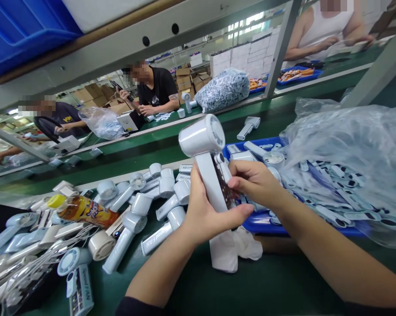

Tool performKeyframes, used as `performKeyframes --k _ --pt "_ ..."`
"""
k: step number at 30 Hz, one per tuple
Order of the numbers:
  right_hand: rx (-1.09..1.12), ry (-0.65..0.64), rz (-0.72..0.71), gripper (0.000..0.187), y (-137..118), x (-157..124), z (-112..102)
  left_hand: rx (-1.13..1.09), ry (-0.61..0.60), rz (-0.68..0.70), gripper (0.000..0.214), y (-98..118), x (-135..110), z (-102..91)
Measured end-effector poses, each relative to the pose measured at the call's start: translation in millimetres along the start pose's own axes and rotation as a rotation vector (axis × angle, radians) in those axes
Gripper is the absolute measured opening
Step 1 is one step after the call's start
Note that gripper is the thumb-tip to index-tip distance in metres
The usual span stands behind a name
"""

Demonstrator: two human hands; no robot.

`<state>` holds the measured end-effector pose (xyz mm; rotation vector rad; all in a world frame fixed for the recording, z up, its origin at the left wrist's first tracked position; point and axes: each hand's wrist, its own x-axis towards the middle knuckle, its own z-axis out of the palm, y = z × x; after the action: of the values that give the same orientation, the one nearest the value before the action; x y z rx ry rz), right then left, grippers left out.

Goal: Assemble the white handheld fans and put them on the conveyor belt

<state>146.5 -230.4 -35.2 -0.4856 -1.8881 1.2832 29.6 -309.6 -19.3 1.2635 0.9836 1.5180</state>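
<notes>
Left grip (201, 215) clasping fan (201, 137), right grip (259, 182) pinching

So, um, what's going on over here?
A person's left hand holds a fan by its handle, the handle's inside showing along one side. The right hand has its fingertips on a narrow cover at that open side; the cover isn't flush. More fans lie piled to the left, with a bottle among them. To the right is a blue tray of parts. Other people sit across the bench.
</notes>
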Motion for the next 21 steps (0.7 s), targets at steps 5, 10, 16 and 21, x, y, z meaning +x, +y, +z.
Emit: performKeyframes --k 5,10,16,21 --pt "0.17 -0.098 0.082 0.044 8.2 -2.8 -1.0 -0.197 0.109 -0.108 0.033 -11.3 9.2 -4.7" --pt "-0.669 -0.396 0.115 0.033 25.8 -80.8 7.0 -0.328 0.173 -0.138 0.027 -7.9 22.9 -22.5" --pt "-1.003 -0.382 0.109 0.044 57.3 -144.2 31.8 -0.414 0.265 -0.089 0.032 -2.6 27.4 -31.0" --pt "-0.294 -0.174 0.566 0.036 9.3 -129.5 10.1 -0.362 0.447 -0.094 0.03 -14.3 33.2 -39.5"
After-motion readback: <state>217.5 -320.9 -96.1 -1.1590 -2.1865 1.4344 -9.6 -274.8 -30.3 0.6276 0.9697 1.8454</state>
